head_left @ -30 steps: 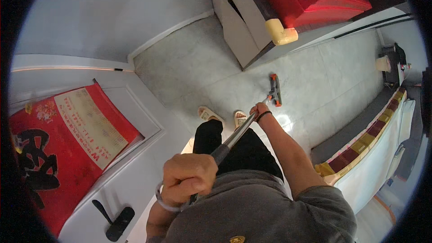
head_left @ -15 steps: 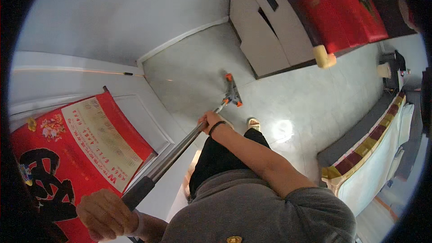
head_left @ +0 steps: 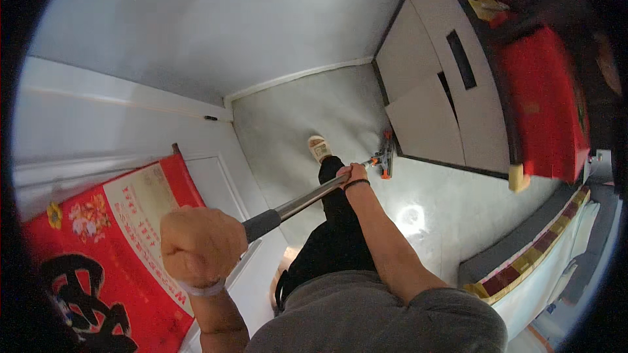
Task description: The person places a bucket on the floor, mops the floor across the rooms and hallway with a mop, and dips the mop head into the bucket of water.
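Observation:
A mop with a metal pole and dark foam grip slants across in front of me. My left hand, a pale bracelet at its wrist, is closed in a fist round the grip's upper end. Lower on the pole my right hand is wrapped round the metal, a dark bracelet at the wrist. Past it, the grey and orange mop head rests on the floor, close by the base of a pale cabinet. My sandalled foot stands left of the mop head.
On the left, a red banner hangs on a white door. A grey wall closes off the far side. At the right are a red box-like thing by the cabinet and a bed-like piece with a checked edge.
The mop head has moved right, up to the cabinet's base. My left hand has come up and forward with the grip. One foot has stepped forward, and the view has shifted.

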Motion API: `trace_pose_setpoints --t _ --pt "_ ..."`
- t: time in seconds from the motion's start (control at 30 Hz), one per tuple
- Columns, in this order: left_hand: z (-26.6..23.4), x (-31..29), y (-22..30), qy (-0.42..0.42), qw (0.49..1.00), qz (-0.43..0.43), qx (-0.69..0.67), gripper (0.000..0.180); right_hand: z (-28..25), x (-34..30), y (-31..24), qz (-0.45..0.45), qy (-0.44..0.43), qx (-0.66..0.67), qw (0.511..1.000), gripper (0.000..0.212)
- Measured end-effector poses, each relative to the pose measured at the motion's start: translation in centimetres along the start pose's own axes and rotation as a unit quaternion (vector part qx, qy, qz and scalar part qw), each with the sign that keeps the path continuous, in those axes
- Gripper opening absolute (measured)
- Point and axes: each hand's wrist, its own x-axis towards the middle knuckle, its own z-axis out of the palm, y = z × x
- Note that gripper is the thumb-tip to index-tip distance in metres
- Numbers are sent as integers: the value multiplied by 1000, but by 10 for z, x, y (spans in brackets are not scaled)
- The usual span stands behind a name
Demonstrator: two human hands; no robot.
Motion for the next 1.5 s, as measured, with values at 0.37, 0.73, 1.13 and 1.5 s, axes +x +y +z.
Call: trace_pose_setpoints --t 0.37,0.73,1.13,1.5 --pt "-67 170 -23 24 999 -25 -1 36 193 104 -75 -49 19 -74 996 21" --pt "-104 196 -21 248 968 0 47 31 239 183 -70 -75 77 -203 973 10" --pt "-127 47 71 397 880 212 155 33 259 81 161 -196 -246 -947 63 9" --pt "-106 -78 70 626 739 138 208 25 217 84 294 -266 -310 -909 -84 9"
